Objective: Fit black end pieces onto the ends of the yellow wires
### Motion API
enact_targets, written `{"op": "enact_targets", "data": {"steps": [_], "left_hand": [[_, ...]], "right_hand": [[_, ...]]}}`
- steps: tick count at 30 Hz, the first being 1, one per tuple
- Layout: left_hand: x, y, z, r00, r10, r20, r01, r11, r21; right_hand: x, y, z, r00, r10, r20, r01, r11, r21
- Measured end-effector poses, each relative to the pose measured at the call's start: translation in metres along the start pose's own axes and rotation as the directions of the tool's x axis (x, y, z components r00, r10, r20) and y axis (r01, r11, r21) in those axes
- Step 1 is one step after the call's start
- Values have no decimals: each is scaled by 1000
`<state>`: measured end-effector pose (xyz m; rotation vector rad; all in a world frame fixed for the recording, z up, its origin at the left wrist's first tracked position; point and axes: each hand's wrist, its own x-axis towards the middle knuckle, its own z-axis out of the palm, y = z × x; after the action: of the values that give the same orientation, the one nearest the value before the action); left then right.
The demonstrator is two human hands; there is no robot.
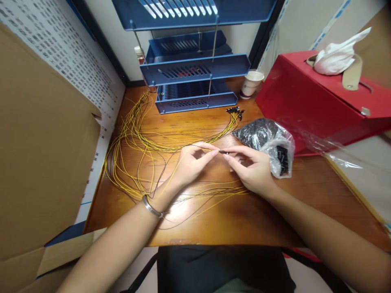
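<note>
Over the middle of the wooden table, my left hand [193,162] pinches a thin wire close to its end between thumb and forefinger. The fingertips of my right hand [255,170] are closed on a small black connector [224,152] at that wire's end. Beyond my hands a bundle of yellow and dark wires [171,147] curves across the table and loops at the left. Its far right end carries a cluster of black connectors [235,111]. More loose wires [210,191] run beneath my wrists. Just past my right hand lies a clear plastic bag [259,132] of small black parts.
A blue tiered file rack [195,70] stands at the back, with a paper cup [251,86] beside it. At the right is a red tissue box [284,97]. Cardboard [45,138] rises along the left side. The table's front edge [220,245] is near my lap.
</note>
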<state>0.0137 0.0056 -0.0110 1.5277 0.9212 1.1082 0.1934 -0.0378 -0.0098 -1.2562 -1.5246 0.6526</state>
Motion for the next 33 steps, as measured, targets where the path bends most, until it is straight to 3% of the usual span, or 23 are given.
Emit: {"op": "enact_targets", "data": {"steps": [10,16,18,21,23,26,30,33], "left_hand": [[-1,1,1,998,60,34,-59,998,-20],[4,-1,0,997,-31,-69,26,997,-73],[7,0,-1,993,-48,-104,39,995,-91],[10,1,-2,982,-93,-163,71,988,-140],[12,0,-3,975,-126,-184,91,978,-189],[14,-2,-2,968,-152,-201,101,964,-246],[15,-3,-3,965,-152,-216,90,958,-272],[15,-3,-4,961,-165,-222,98,954,-285]], "right_hand": [[2,2,1,999,43,12,-43,999,11],[3,0,-2,999,30,14,-29,999,-37],[4,-3,-4,997,23,80,-20,999,-39],[4,-9,-8,950,7,313,-1,1000,-19],[4,-11,-10,859,21,512,-37,999,23],[5,-14,-13,657,60,752,-170,983,70],[9,-17,-22,306,65,950,-400,914,66],[13,-19,-33,30,38,999,-553,833,-15]]}}
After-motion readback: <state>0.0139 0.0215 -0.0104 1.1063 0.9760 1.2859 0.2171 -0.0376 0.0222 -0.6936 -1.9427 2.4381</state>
